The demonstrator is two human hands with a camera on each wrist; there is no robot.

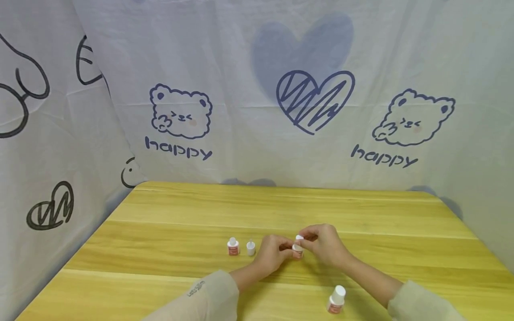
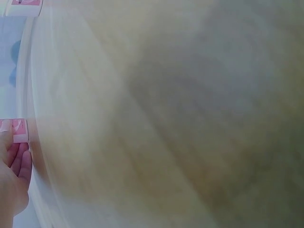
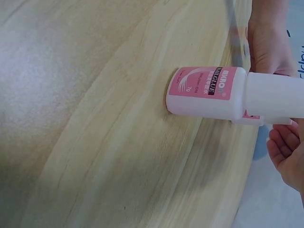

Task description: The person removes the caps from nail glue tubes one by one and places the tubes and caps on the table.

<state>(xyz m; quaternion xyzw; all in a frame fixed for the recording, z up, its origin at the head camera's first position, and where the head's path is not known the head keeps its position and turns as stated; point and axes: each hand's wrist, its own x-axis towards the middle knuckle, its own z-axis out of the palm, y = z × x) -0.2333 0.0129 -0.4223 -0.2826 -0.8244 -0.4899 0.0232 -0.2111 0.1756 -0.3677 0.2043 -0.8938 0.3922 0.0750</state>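
Nearby, at the front of a yellowish wooden table (image 1: 168, 249), a small bottle with a tall white cap (image 1: 336, 299) stands upright, well apart from both hands. Its pink label, legible in the right wrist view, reads "NAIL GLUE" and "BRUSH-ON". On either side, pale sleeves (image 1: 218, 292) reach in from the bottom edge, the left one marked with small dark lettering.

A little farther off, the two hands meet at a second bottle with a pink label (image 1: 297, 253), which is upright. The left hand (image 1: 272, 255) grasps this bottle between thumb and fingers, low on its side. The right hand (image 1: 327, 245) pinches its white top (image 1: 299, 238) from above; whether that top is loose or fastened cannot be told.

Just left of the hands, a white cap with a thin stem pointing up (image 1: 250, 248) sits on the wood. Beside it, not touching, stands a third bottle with a narrow white tip (image 1: 233, 247).

Beyond the table's far edge hangs a whitish cloth (image 1: 241, 116), printed with a scribbled heart, two bear faces and the word "happy" twice.
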